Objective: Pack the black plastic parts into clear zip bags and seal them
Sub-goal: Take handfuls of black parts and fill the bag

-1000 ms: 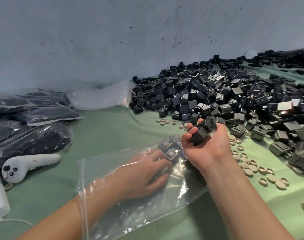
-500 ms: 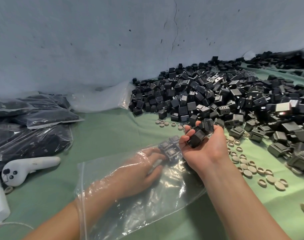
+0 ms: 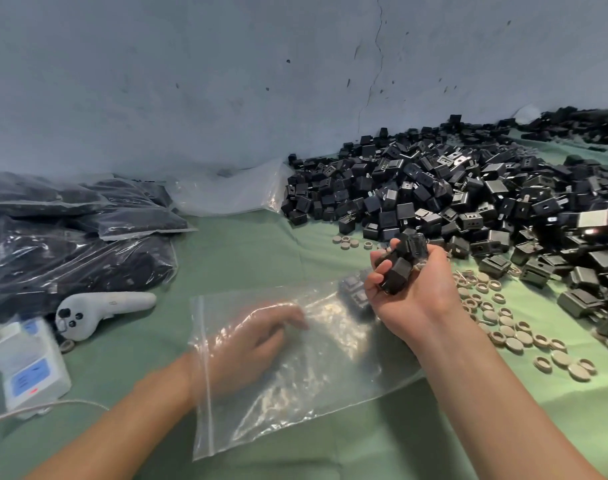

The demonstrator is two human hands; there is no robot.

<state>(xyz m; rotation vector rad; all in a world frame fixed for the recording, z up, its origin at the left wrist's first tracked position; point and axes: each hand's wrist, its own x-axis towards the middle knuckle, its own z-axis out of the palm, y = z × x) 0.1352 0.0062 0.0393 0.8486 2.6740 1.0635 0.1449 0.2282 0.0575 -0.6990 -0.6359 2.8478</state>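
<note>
My right hand [image 3: 416, 289], centre right of the frame, is turned palm up with its fingers curled round a handful of black parts [image 3: 397, 268]. My left hand [image 3: 250, 341], lower centre, is inside the clear zip bag [image 3: 313, 382] up to the wrist. Its fingers lie loose and nearly straight, and through the blurred plastic I see nothing gripped in them.

The bag lies flat on the green cloth [image 3: 247, 251], its zip edge toward the left. A few bagged parts [image 3: 352, 292] sit in its far corner, just beside my right hand's fingertips.

Above and to the right, a big heap of loose black parts [image 3: 468, 195] runs along the wall [image 3: 191, 81]. Beige rings [image 3: 503, 323] are scattered along its near edge.

At the left edge lie filled bags [image 3: 70, 244] of dark parts. Empty clear bags [image 3: 226, 192] are piled against the wall behind them. A white controller [image 3: 101, 306] and a white device [image 3: 29, 365] with a cable are at lower left.
</note>
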